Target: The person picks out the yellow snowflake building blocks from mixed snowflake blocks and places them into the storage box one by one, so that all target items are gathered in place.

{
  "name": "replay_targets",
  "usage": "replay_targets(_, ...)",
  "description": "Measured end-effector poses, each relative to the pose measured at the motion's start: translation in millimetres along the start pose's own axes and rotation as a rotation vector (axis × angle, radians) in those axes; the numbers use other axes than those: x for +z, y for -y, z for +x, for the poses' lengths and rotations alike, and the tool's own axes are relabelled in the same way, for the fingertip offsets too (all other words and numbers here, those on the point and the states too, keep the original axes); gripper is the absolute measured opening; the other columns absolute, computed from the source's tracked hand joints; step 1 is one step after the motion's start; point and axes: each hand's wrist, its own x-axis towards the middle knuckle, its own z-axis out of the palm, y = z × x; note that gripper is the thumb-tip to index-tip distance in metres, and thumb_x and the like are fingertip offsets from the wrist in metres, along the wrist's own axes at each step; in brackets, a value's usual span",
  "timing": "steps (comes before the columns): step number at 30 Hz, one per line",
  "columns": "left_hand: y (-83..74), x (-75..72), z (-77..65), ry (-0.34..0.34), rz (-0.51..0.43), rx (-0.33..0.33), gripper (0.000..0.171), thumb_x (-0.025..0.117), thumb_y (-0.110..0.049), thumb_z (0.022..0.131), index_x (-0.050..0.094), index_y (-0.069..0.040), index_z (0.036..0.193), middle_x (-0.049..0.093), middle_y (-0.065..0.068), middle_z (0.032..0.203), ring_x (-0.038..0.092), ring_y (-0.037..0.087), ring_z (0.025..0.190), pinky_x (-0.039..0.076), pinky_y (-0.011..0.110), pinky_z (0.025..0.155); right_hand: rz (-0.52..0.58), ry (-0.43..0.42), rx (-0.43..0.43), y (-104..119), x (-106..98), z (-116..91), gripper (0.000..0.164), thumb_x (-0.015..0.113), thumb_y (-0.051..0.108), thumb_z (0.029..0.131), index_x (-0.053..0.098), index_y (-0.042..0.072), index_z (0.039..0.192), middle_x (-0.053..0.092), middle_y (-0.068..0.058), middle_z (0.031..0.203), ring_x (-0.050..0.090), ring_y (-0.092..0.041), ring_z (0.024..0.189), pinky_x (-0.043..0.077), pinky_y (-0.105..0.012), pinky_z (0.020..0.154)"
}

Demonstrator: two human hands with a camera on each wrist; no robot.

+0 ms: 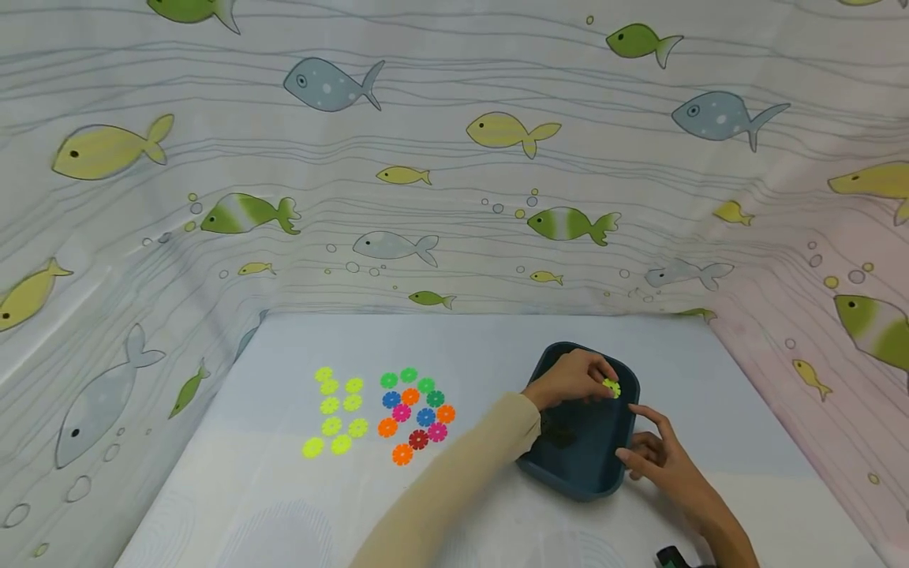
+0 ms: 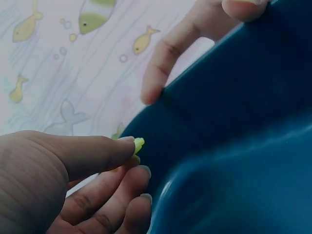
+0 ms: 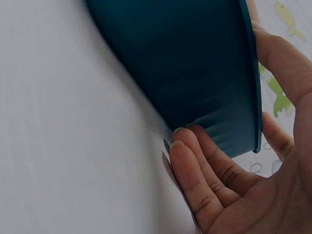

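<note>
Beyond a beige fabric sleeve (image 1: 454, 475), pinching a notched yellow-green plastic disc (image 1: 611, 388) in the left hand (image 1: 574, 376) at a dark-blue plastic tub (image 1: 581, 491), far right corner; gripping its right side with the right hand (image 1: 662, 456). Laid out toward the white bench's (image 1: 490, 347) left edge: yellow-green discs (image 1: 330, 405), mixed-colour discs (image 1: 418, 439); unclear how many left.

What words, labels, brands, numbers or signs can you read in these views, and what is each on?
None: no readable lettering shows on the blue tub, the held yellow disc, the loose discs, the table or the fish-patterned sheet.
Dark object at the head view's bottom edge: too small and cut off to tell.
</note>
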Motion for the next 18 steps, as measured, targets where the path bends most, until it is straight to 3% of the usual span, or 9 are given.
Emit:
replay_targets(7,4.8,11.0,8.4,-0.045,0.069,-0.04,0.017,0.082,-0.006,0.088,0.074,-0.007,0.102,0.067,-0.005,0.08,0.062,0.009,0.065,0.051,0.023,0.056,-0.003,-0.016,-0.002,-1.8,-0.2,-0.7,0.077,0.068,0.019,0.101,0.017,0.026,0.158,0.055,-0.023,0.118,0.065,-0.031,0.089,0.057,-0.039,0.074)
replay_targets(14,17.3,13.5,13.7,-0.088,0.103,-0.123,0.018,0.085,-0.006,0.084,0.075,-0.009,0.099,0.066,-0.005,0.079,0.063,0.01,0.067,0.05,0.024,0.057,0.007,0.013,-0.032,-0.6,0.2,-0.8,0.076,0.066,0.018,0.102,0.015,0.023,0.159,0.055,-0.023,0.117,0.065,-0.032,0.088,0.056,-0.039,0.074)
replay_targets(18,22.9,15.2,18.1,-0.067,0.15,-0.109,0.019,0.086,-0.008,0.084,0.075,-0.011,0.098,0.066,-0.006,0.079,0.061,0.009,0.067,0.051,0.023,0.059,0.016,0.005,-0.01,0.0,0.7,-1.1,0.076,0.067,0.019,0.102,0.016,0.025,0.158,0.055,-0.022,0.117,0.064,-0.034,0.087,0.056,-0.039,0.074)
